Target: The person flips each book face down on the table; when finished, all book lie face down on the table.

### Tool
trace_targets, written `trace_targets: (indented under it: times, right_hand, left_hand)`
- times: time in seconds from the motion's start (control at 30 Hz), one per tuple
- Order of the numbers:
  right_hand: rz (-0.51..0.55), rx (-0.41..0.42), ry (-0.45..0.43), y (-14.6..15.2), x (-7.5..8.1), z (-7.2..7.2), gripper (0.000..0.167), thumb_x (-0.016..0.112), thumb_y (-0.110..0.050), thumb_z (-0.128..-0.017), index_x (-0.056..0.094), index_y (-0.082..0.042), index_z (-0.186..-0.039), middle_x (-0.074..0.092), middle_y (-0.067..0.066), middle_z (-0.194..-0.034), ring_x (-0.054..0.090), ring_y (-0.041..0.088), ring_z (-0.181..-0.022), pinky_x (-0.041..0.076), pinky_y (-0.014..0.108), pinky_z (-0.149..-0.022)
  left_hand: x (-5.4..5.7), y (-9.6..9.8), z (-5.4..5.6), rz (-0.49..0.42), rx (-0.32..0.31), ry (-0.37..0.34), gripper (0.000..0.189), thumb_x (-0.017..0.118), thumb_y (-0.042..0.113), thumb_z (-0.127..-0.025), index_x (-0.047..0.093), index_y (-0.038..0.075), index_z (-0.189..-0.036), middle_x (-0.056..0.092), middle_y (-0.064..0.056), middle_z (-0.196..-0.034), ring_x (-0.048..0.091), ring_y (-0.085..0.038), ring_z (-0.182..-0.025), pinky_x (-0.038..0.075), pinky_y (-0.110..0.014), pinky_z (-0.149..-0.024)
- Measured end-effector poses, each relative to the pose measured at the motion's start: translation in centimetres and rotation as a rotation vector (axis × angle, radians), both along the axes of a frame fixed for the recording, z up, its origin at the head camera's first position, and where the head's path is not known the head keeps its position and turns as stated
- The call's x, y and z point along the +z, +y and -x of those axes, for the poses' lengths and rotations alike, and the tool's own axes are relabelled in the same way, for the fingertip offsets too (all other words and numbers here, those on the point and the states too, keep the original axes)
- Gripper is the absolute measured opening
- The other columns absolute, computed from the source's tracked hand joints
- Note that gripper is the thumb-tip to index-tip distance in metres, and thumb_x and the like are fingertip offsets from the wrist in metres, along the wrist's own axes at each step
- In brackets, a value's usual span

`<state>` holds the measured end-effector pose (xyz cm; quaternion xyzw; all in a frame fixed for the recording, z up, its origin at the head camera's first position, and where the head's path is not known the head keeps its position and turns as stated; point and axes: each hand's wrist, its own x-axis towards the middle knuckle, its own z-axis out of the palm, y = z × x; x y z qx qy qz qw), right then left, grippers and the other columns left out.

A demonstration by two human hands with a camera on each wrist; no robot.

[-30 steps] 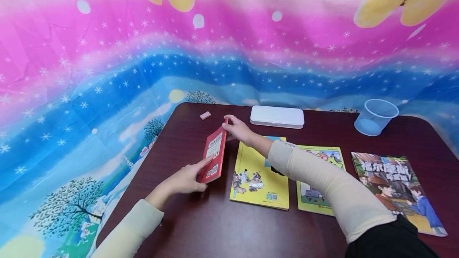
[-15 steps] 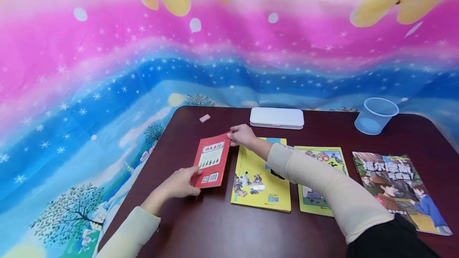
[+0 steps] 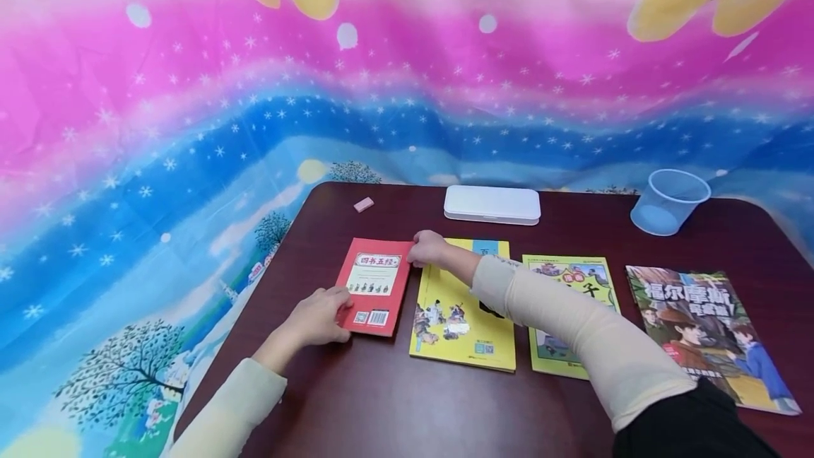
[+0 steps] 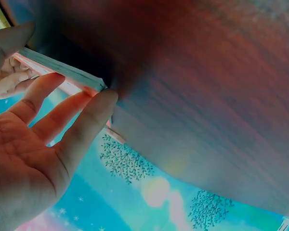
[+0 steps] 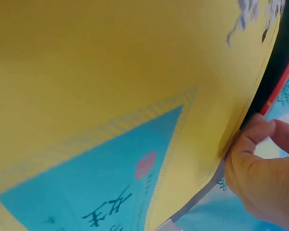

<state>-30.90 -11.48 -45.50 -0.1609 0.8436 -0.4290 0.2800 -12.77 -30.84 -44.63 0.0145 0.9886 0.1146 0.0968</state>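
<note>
In the head view a red paperback book (image 3: 372, 302), white label and barcode facing up, lies almost flat at the left part of the table. My left hand (image 3: 318, 315) holds its lower left corner. The left wrist view shows the thumb on one side of the book's page edge (image 4: 62, 66) and the fingers on the other. At the upper right corner my right hand (image 3: 431, 247) pinches the cover, its fingertips partly hidden. Right beside lies a yellow book (image 3: 445, 288), which the right hand overlaps; its blue title patch (image 5: 111, 178) shows in the right wrist view.
Farther right lie a green-yellow comic book (image 3: 540, 366), partly under my right forearm, and a detective book (image 3: 687, 309). At the back of the dark table (image 3: 407, 408) are a pink eraser (image 3: 364, 204), a white pencil case (image 3: 492, 205) and a blue mesh cup (image 3: 669, 203).
The red book has tipped down from nearly upright on its edge to almost flat, cover up. Both hands have stayed on it, the right one coming lower and slightly rightward.
</note>
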Motion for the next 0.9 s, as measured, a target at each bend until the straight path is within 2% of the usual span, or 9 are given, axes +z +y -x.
trace_targets:
  times: [0.1,0.2,0.27,0.33,0.43,0.53,0.6,0.77,0.9]
  right_hand:
    - [-0.036,-0.004,-0.014,-0.1,0.1,0.3,0.055,0.059,-0.004,-0.082,0.043,0.008,-0.134,0.055,0.020,-0.121,0.050,0.010,-0.057,0.043,0.022,-0.054]
    - [-0.049,-0.014,-0.036,-0.4,0.4,0.3,0.051,0.055,-0.004,-0.083,0.043,0.008,-0.131,0.053,0.018,-0.114,0.046,0.010,-0.054,0.041,0.022,-0.053]
    - [-0.055,-0.011,-0.048,-0.8,0.5,0.2,0.040,0.053,-0.005,-0.085,0.048,0.007,-0.122,0.056,0.014,-0.093,0.042,0.010,-0.051,0.038,0.023,-0.053]
    - [-0.063,-0.009,-0.025,-1.2,0.4,0.1,0.035,0.054,-0.008,-0.087,0.050,0.005,-0.119,0.052,0.009,-0.085,0.043,0.012,-0.053,0.038,0.025,-0.055]
    - [-0.083,0.021,0.049,-1.5,0.4,0.0,0.037,0.053,-0.013,-0.088,0.053,0.004,-0.121,0.060,0.012,-0.093,0.051,0.016,-0.073,0.042,0.028,-0.067]
    - [-0.089,0.046,0.104,-1.5,0.6,-0.2,0.051,0.050,-0.015,-0.090,0.043,0.003,-0.137,0.050,0.015,-0.134,0.050,0.022,-0.107,0.045,0.033,-0.089]
    - [-0.095,0.059,0.104,-1.4,0.8,-0.4,0.052,0.047,-0.015,-0.092,0.039,0.002,-0.141,0.042,0.014,-0.144,0.044,0.024,-0.122,0.039,0.037,-0.101]
    - [-0.100,0.115,0.090,-1.2,1.3,-0.6,0.051,0.039,-0.011,-0.093,0.035,0.003,-0.143,0.036,0.015,-0.148,0.033,0.025,-0.136,0.030,0.038,-0.109]
    - [-0.129,0.155,0.125,-1.1,1.1,-0.8,0.050,0.039,-0.012,-0.095,0.036,0.003,-0.142,0.038,0.015,-0.146,0.038,0.024,-0.131,0.032,0.037,-0.108]
  left_hand:
    - [-0.3,0.0,0.0,0.022,0.004,0.012,0.062,0.085,0.035,-0.062,0.060,0.016,-0.115,0.054,-0.003,-0.126,0.047,-0.021,-0.101,0.048,-0.041,-0.083]
    - [-0.6,-0.1,-0.1,0.025,0.021,0.025,0.068,0.085,0.037,-0.062,0.058,0.015,-0.121,0.052,-0.005,-0.130,0.047,-0.023,-0.107,0.048,-0.044,-0.085]
    - [-0.6,-0.2,-0.2,0.022,0.022,0.041,0.070,0.085,0.038,-0.062,0.058,0.015,-0.123,0.052,-0.005,-0.131,0.047,-0.024,-0.108,0.048,-0.045,-0.085]
    - [-0.7,-0.2,-0.2,0.025,0.016,0.061,0.071,0.085,0.039,-0.063,0.058,0.014,-0.124,0.053,-0.006,-0.131,0.048,-0.024,-0.107,0.048,-0.044,-0.084]
    - [-0.8,-0.1,-0.1,0.033,0.007,0.085,0.073,0.085,0.041,-0.063,0.059,0.014,-0.126,0.053,-0.008,-0.131,0.048,-0.024,-0.106,0.049,-0.043,-0.083]
    - [-0.8,0.1,0.0,0.024,0.029,0.080,0.077,0.084,0.040,-0.064,0.057,0.013,-0.130,0.047,-0.011,-0.137,0.047,-0.028,-0.111,0.049,-0.047,-0.086]
    - [-0.8,0.2,0.1,0.003,0.060,0.062,0.080,0.084,0.039,-0.064,0.055,0.013,-0.133,0.043,-0.015,-0.141,0.046,-0.031,-0.114,0.048,-0.050,-0.088]
    - [-0.9,0.1,0.0,-0.044,0.105,0.014,0.080,0.083,0.037,-0.067,0.052,0.014,-0.136,0.038,-0.019,-0.144,0.044,-0.035,-0.118,0.045,-0.052,-0.091]
    - [-0.9,-0.2,0.1,-0.067,0.092,-0.007,0.075,0.083,0.035,-0.068,0.054,0.016,-0.135,0.038,-0.020,-0.145,0.042,-0.035,-0.121,0.046,-0.051,-0.092]
